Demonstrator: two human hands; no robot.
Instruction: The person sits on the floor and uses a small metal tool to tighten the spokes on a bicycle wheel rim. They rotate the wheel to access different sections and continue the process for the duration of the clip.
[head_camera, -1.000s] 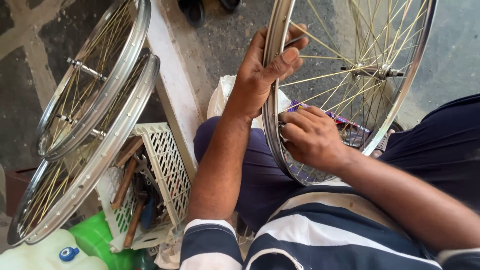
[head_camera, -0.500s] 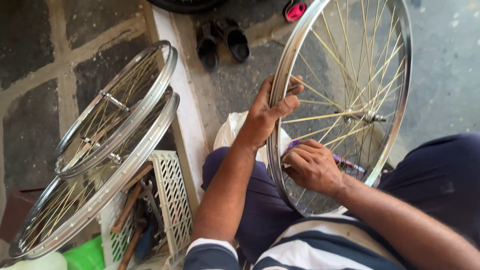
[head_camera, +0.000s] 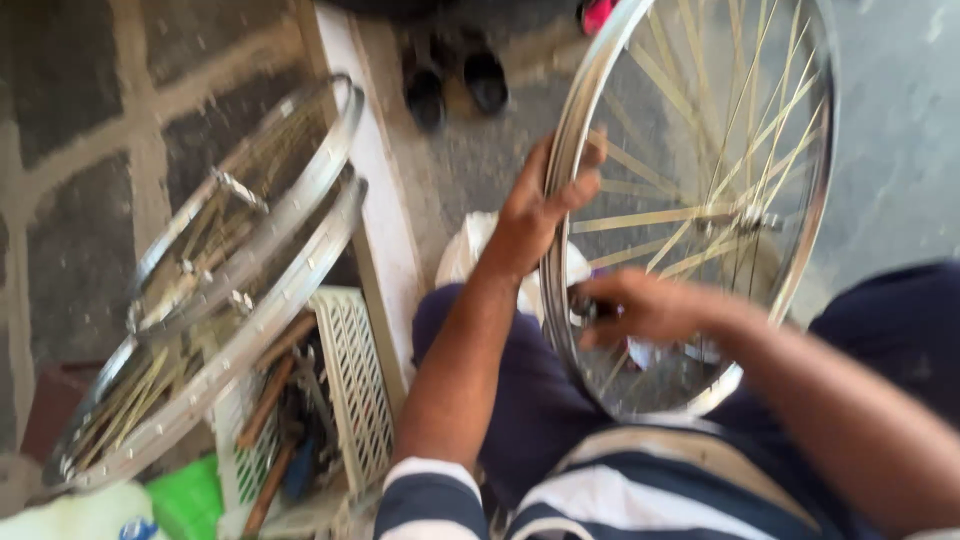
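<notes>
Right hand (head_camera: 640, 308) shifted from the spokes inside the spoked wheel (head_camera: 700, 200) to the rim's near left edge, fingertips now pinching a small dark piece there. Left hand (head_camera: 540, 205) slid slightly lower on the rim, thumb now over its inner face. View tilted up and leftward since a second ago: pair of dark sandals (head_camera: 455, 80) fully in sight, two spare rims (head_camera: 230, 270) and white crate (head_camera: 340, 400) nearer centre, picture blurred.

Left hand (head_camera: 535, 215) raised, right hand (head_camera: 640, 308) pinching.
</notes>
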